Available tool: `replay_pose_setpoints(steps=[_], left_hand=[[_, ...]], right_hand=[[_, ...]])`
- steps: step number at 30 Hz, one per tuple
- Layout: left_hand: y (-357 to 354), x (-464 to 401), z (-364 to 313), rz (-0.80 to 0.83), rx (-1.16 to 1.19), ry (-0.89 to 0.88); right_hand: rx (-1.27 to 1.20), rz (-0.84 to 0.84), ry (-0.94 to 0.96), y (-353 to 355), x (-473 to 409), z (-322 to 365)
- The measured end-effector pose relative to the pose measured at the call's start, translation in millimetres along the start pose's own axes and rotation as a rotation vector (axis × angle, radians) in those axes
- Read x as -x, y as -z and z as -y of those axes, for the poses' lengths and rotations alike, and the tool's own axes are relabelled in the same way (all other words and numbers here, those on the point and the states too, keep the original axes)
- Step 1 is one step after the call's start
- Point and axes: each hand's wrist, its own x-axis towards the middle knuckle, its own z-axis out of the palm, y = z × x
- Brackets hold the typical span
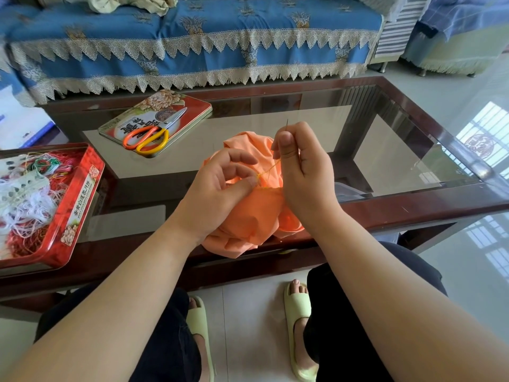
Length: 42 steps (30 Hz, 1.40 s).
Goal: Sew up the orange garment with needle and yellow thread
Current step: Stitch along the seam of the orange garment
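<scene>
The orange garment (248,216) lies bunched on the near edge of the glass coffee table (385,150). My left hand (220,186) pinches a fold of it between thumb and forefinger at the seam. My right hand (300,166) is raised just right of that spot and pinches the needle (287,124), whose tip points up above the fingers. A taut yellow thread (270,169) runs from the pinched seam up to my right hand.
Orange-and-yellow scissors (148,135) lie on a red tin lid (176,111) at the table's back left. An open red tin (68,205) full of tangled threads sits at the left edge. A blue-covered sofa (192,45) stands behind the table.
</scene>
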Motion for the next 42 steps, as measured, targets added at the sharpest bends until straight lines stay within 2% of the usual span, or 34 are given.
replay_pose_setpoints(steps=[4, 7, 12, 15, 18, 21, 26, 29, 37, 42], left_hand=[[0, 2, -1, 0.114, 0.006, 0.032], [-1, 1, -1, 0.075, -0.049, 0.011], [3, -1, 0, 0.0, 0.039, -0.012], [3, -1, 2, 0.031, 0.046, 0.009], [-2, -2, 4, 0.097, -0.051, 0.043], [-6, -2, 6, 0.165, -0.082, 0.106], [-7, -3, 14, 0.476, -0.189, 0.227], [-7, -1, 16, 0.585, -0.209, 0.249], [-7, 0, 18, 0.748, -0.315, 0.271], [-7, 1, 15, 0.772, -0.305, 0.299]], right_hand=[[0.0, 0.0, 0.019, 0, 0, 1], [0.014, -0.005, 0.022, 0, 0, 1], [0.019, -0.006, 0.01, 1, 0, 1], [0.006, -0.007, 0.004, 1, 1, 1], [0.0, 0.005, 0.009, 0, 1, 2], [-0.138, 0.03, -0.12, 3, -5, 5], [-0.509, 0.037, -0.488, 19, -33, -2], [-0.685, 0.004, -0.629, 26, -42, -11], [-0.657, -0.051, -0.725, 29, -42, -18], [-0.683, -0.14, -0.65, 24, -39, -17]])
